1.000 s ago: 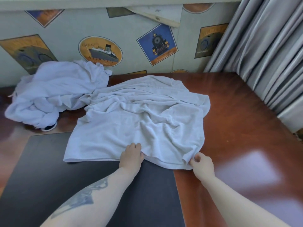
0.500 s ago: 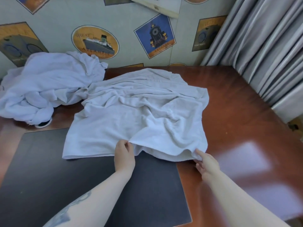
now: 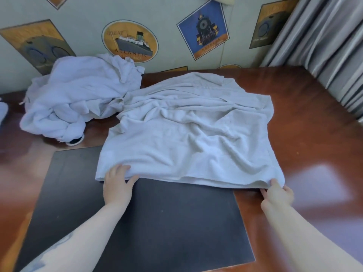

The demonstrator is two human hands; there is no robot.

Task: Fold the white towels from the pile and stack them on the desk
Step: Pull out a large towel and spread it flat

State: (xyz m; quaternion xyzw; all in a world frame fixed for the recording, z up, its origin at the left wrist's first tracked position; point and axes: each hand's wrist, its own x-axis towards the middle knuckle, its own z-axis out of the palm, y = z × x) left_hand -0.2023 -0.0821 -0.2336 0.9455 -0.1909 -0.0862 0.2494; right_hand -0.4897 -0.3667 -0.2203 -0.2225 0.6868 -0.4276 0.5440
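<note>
A white towel (image 3: 188, 134) lies spread and wrinkled across the middle of the wooden desk (image 3: 306, 134). Its near edge runs over a dark desk mat (image 3: 157, 222). My left hand (image 3: 116, 183) pinches the towel's near left corner, fingers on top and thumb under the hem. My right hand (image 3: 278, 193) grips the near right corner, with its fingers curled around the hem. A crumpled pile of white towels (image 3: 78, 101) sits at the back left of the desk, touching the spread towel.
A wall with ship and train pictures (image 3: 129, 40) stands right behind the desk. Grey curtains (image 3: 324, 40) hang at the back right. A small round dark object (image 3: 75, 140) peeks out from under the pile. Another bit of white cloth (image 3: 3, 112) shows at the far left edge.
My left hand slid left along the near hem to the left corner. My right hand moved out to the right corner, and the near edge now lies straighter and wider.
</note>
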